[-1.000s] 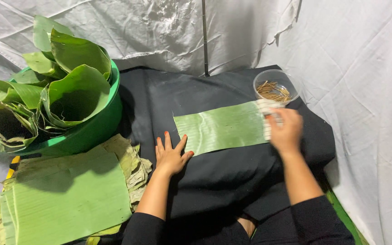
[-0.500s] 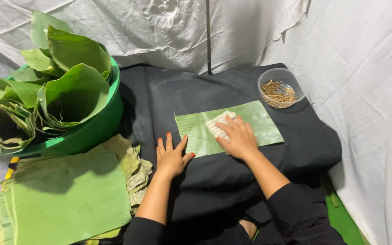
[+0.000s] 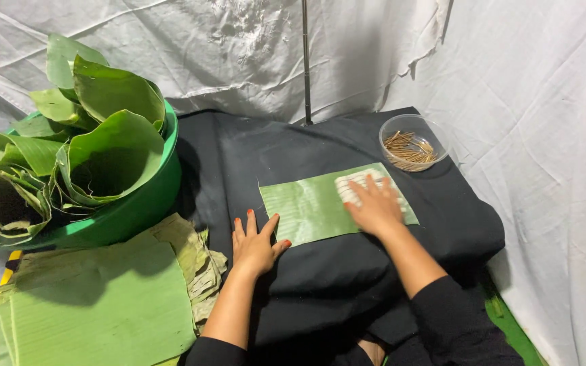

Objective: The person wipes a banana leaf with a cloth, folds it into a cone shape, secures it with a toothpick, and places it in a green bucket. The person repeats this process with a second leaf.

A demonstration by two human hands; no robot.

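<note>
Our right hand point(image 3: 376, 207) pressed a white cloth point(image 3: 351, 186) flat on the leaf point(image 3: 306, 207), fingers spread; left hand point(image 3: 255, 244), fingers wide, lay on the black cloth point(image 3: 306, 146) at the leaf's near-left corner.

We've got the banana leaf strip point(image 3: 313, 207) flat mid-table on the cloth point(image 3: 347, 278). Right hand point(image 3: 376, 205) on its right end, over a wiping cloth point(image 3: 351, 184). Left hand point(image 3: 256, 245) flat on the cloth, just left-front of the strip. Bowl of sticks point(image 3: 412, 142) behind-right. Basin of rolled leaves point(image 3: 137, 207) far left, stacked leaf sheets point(image 3: 96, 312) before it.
</note>
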